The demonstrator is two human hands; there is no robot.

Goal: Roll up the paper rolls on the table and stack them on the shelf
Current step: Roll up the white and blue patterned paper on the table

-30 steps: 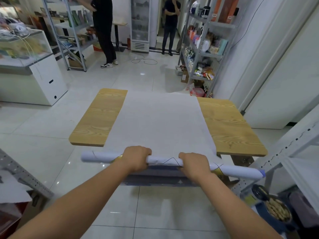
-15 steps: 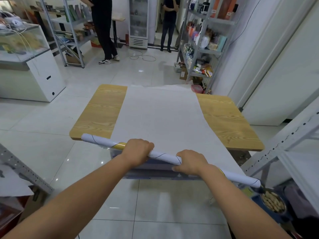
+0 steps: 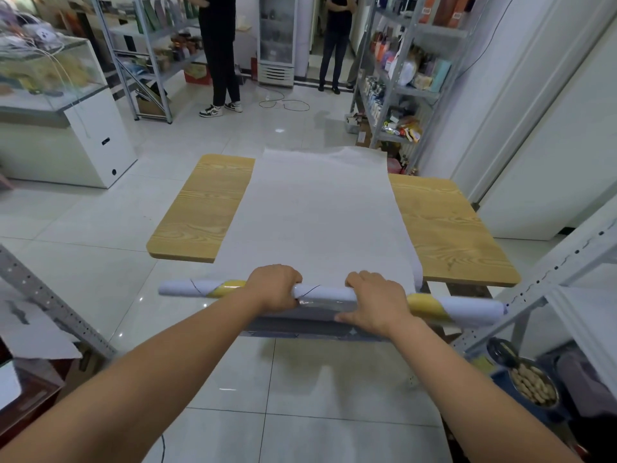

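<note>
The paper roll [image 3: 322, 291] lies crosswise at the near edge of the table [image 3: 200, 208], just off the wood, with both ends sticking out past the hands. It is only partly wound: the loose sheet [image 3: 320, 212] runs from it flat across the middle of the tabletop to the far edge, where it ends slightly crumpled. That flat lie matters, since the table carries the sheet so it can feed into the roll without sagging or creasing.

The left hand [image 3: 273, 289] has its fingers curled over the top of the roll and wraps it closely. The right hand [image 3: 377, 302] also curls its fingers over the top, with the thumb stretched along the near side underneath. The 2 hands sit apart near the middle, which looks chosen to turn the tube evenly and hold its ends square.

By my reading the winding is at an early stage, with most of the sheet left to take up. The metal shelf [image 3: 556, 270] stands close on the right, so the finished roll has a short trip. 2 people stand well back across the room.
</note>
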